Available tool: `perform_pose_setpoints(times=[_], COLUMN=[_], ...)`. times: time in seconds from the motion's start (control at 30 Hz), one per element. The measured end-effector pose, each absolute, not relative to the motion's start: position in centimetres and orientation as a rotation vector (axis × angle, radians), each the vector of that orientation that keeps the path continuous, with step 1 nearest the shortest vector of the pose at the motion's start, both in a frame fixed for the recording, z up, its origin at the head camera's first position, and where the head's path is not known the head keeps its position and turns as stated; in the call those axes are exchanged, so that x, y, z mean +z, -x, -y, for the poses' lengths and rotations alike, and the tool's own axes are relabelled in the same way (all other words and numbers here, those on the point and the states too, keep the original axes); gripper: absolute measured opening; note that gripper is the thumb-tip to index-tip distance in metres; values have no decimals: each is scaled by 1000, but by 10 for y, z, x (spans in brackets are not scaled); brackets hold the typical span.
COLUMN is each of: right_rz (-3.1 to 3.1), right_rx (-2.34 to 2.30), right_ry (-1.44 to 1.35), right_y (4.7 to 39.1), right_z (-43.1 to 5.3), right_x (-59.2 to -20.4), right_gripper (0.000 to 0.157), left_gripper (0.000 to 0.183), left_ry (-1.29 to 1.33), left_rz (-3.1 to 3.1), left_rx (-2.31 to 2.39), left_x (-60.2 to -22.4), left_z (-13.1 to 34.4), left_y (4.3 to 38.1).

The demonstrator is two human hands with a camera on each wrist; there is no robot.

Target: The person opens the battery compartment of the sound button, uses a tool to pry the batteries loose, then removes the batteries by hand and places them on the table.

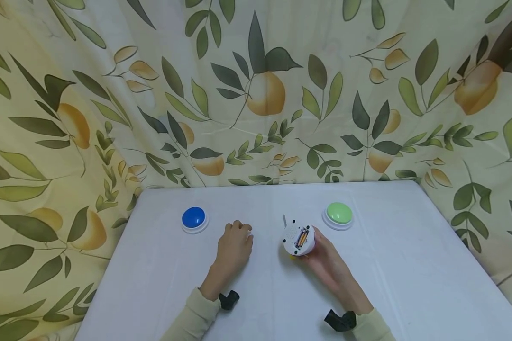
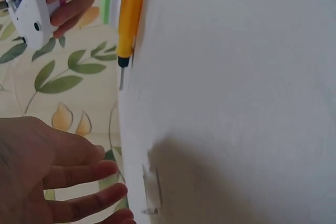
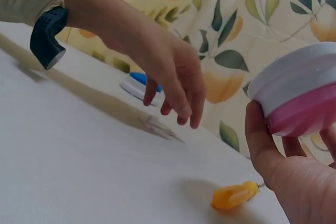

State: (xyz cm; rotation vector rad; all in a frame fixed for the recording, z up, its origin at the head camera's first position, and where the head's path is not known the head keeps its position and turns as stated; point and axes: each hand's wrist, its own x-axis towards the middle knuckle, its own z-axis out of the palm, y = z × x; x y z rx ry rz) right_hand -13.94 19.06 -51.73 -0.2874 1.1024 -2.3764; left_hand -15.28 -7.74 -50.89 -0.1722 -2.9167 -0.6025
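My right hand (image 1: pixel 330 267) grips a white round push button (image 1: pixel 293 239) with a pink top, turned so its underside faces up. Batteries (image 1: pixel 302 238) show in the uncovered compartment there. A screwdriver (image 2: pixel 129 22) with a yellow handle lies on the table beneath the right hand; the head view shows little more than its shaft. My left hand (image 1: pixel 234 246) hovers over the table, fingers loosely bent and holding nothing. Below its fingertips lies a small pale piece (image 3: pixel 160 127), partly see-through and too blurred to name.
A blue push button (image 1: pixel 194 219) on a white base stands at the back left of the white table (image 1: pixel 153 284). Toward the back right is a green push button (image 1: pixel 339 214). Behind the table hangs a leaf-and-fruit patterned curtain (image 1: pixel 222 137).
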Motion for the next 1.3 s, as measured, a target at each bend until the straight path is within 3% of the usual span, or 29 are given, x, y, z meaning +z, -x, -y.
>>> perform_pose_setpoints(times=[0.3,0.6,0.9,1.3], right_rz=[-1019,-927,-830,-671], right_rx=[-2453,-2525,-2594,-2601], right_ry=[200,232,252,291], right_y=[139,140,144,145], right_z=[-198,-210,-217,-224], right_x=[-517,-523,-530,-537], right_gripper=[58,60,52,47], left_gripper=[26,36,37,35], left_ry=[219,333,469,389], left_rz=[2932,2972,2999,2944], left_rx=[-737,-708,-545,-294], left_x=[-508,-510,-521,-524], left_z=[45,13,-6,-19], left_y=[151,153,150,147])
